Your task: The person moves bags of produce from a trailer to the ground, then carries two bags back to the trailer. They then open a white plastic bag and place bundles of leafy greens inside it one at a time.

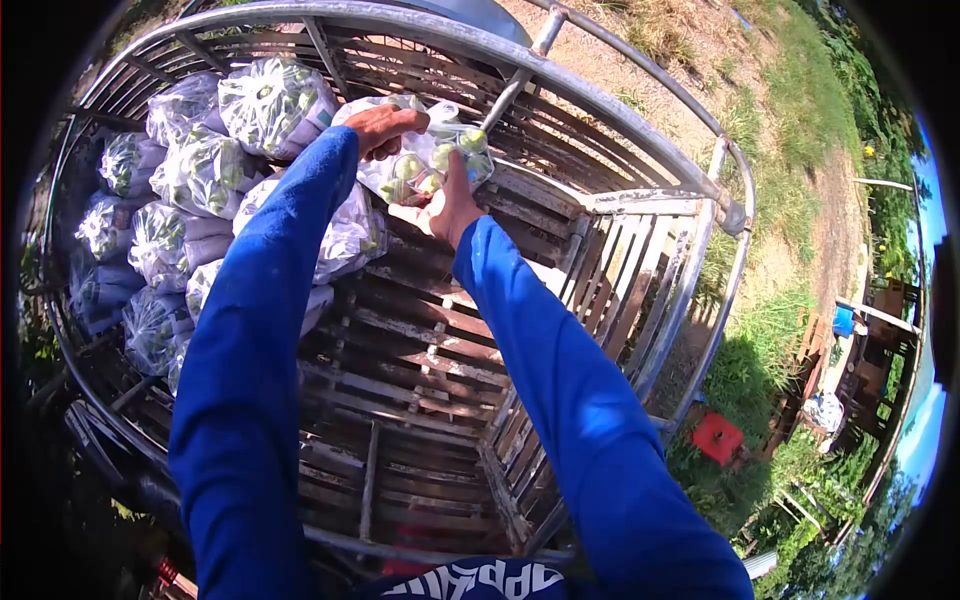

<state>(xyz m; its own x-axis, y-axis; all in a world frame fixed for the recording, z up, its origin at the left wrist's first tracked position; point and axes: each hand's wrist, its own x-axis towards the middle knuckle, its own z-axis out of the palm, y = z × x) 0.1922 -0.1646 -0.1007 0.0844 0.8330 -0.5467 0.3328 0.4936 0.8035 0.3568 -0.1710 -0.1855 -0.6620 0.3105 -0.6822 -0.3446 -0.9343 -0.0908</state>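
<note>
A clear plastic bag of round green produce [408, 172] is between my two hands, at the far side of a slatted truck bed. My left hand [386, 128] is closed at the bag's upper left edge, its fingers curled on the plastic. With the thumb lying over the produce and the other fingers beneath, my right hand [452, 203] grips the bag's near right side. Similar filled bags [200, 170] are piled just left of my hands, and some sit partly behind my left forearm.
Metal rails [620, 90] run around the bed. A slatted wooden panel [625, 270] stands at its right side, and wooden slats [420, 345] form the floor nearer me. Outside lie grass, bare soil and a red object [717, 438].
</note>
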